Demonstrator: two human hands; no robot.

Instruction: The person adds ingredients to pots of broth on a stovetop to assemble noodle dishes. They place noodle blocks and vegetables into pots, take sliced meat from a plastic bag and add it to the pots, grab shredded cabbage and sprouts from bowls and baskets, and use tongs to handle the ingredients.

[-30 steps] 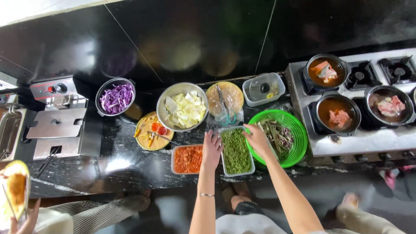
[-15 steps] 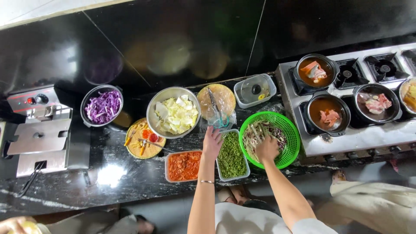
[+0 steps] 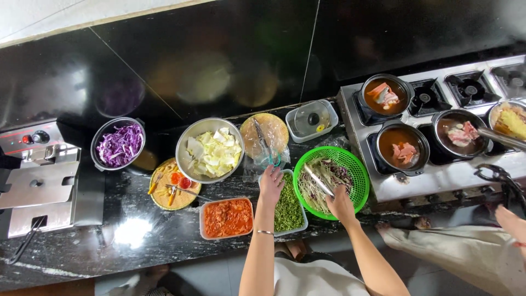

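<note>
My left hand [image 3: 271, 183] rests on the far rim of a clear tub of chopped green vegetables [image 3: 287, 211], next to a crumpled clear plastic bag [image 3: 263, 156]. My right hand [image 3: 341, 203] reaches into a green plastic basket [image 3: 356, 164] of mixed vegetable strips and grips metal tongs [image 3: 319, 181] that point into the strips. A clear tub of orange-red shredded food [image 3: 227, 217] stands left of the green tub.
On the black stone counter [image 3: 137, 235] stand a metal bowl of cabbage [image 3: 211, 151], a bowl of purple cabbage [image 3: 119, 145], a round board with carrot pieces [image 3: 172, 183] and a fryer [image 3: 38, 181]. Right, a stove [image 3: 438, 175] carries several pots of broth; another person [image 3: 509, 225] stands there.
The view has shifted, so everything sits a little further right. My right hand has settled in the green basket with the tongs. My left hand has slid up to the green tub's far rim.
</note>
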